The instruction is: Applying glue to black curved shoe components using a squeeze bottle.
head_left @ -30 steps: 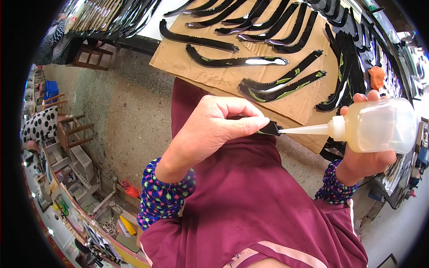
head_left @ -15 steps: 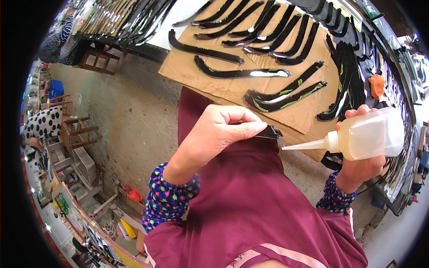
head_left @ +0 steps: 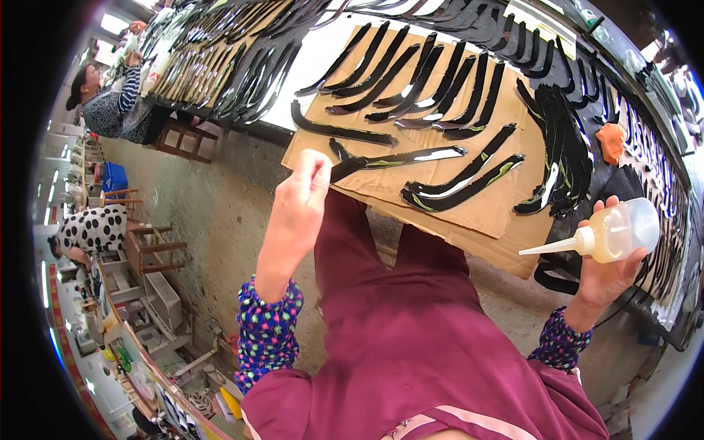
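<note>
My left hand (head_left: 297, 209) pinches the near end of a curved black strip (head_left: 396, 156) that lies on a brown cardboard sheet (head_left: 484, 216). My right hand (head_left: 609, 268) holds a clear squeeze bottle (head_left: 612, 233) of yellowish liquid, its white nozzle pointing left, off the cardboard's right corner. Several more curved black strips (head_left: 458, 187) lie in rows on the cardboard, some with greenish or shiny edges. My lap in maroon cloth is below the sheet.
A stack of black strips (head_left: 561, 143) and an orange cloth (head_left: 610, 141) sit at the right of the long table. More strips (head_left: 220, 59) cover the table to the left, where a person in stripes (head_left: 110, 103) sits. Wooden stools (head_left: 150, 246) and another person (head_left: 92, 227) are at left.
My left hand has moved away from the bottle's nozzle up to the cardboard with the strip. The bottle in my right hand has drawn back to the right.
</note>
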### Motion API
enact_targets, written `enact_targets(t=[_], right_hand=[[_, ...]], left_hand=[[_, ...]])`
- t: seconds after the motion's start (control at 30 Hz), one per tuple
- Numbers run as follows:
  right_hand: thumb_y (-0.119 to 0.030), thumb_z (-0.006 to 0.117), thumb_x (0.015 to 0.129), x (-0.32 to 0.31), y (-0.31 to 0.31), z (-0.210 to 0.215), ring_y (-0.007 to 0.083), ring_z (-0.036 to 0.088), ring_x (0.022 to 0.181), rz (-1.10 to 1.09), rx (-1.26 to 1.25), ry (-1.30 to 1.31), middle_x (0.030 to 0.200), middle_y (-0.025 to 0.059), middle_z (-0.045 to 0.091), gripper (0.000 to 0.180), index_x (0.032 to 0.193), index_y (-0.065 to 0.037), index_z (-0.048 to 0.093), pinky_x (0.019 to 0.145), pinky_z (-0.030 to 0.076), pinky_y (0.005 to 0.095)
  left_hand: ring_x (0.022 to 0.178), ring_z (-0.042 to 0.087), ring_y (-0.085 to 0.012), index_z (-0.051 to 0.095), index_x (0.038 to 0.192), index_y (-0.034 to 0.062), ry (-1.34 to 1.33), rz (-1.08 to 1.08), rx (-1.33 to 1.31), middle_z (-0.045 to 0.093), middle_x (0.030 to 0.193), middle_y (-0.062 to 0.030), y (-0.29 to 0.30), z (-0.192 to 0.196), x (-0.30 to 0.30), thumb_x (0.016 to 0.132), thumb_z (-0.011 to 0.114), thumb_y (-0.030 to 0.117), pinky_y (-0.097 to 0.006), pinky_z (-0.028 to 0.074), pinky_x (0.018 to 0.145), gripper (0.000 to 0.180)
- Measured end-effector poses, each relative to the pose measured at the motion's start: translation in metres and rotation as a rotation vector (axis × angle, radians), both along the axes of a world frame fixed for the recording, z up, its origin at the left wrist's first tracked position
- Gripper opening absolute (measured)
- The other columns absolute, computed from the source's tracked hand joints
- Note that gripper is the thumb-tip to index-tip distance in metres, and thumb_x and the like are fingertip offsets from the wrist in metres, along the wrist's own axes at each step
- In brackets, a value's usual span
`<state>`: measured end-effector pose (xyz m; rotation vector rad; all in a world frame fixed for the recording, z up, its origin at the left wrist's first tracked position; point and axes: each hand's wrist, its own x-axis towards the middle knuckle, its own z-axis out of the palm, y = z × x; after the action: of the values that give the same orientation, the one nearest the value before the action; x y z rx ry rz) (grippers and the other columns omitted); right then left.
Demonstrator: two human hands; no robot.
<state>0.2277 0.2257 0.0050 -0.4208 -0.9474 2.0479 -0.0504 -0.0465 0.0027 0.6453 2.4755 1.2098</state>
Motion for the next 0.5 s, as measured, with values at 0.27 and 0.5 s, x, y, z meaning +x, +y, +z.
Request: enact_targets(t=[0.27,0.5], right_hand=[[-0.039,0.068,0.072,0.017,-0.002,-0.004,0.0331,0.036,0.12,0.004,-0.041,0.062,0.133,0.0173,0.033,0.083,0.13,0.001,0.025,0.094,0.033,0.0496],[-0.04,0.068,0.071,0.024,-0.004,-0.006,0.0328,0.036,0.12,-0.035,-0.033,0.031,0.133,0.0169,0.033,0.084,0.131,0.001,0.026,0.092,0.034,0.0487]], left_hand=[[0.069,0.048,-0.0255,0.046,0.084,0.0007,0.279,-0.307,0.108,0.048,0.074,-0.0125,0.057,-0.06,-0.005,0.087,0.045,0.013,-0.031,0.04,0.067,0.012],[0.083,0.048,-0.0265,0.052,0.083,0.0067,0.451,-0.304,0.028,0.05,0.083,-0.0075,0.081,-0.088,0.001,0.083,0.051,0.014,-0.037,0.037,0.073,0.008]])
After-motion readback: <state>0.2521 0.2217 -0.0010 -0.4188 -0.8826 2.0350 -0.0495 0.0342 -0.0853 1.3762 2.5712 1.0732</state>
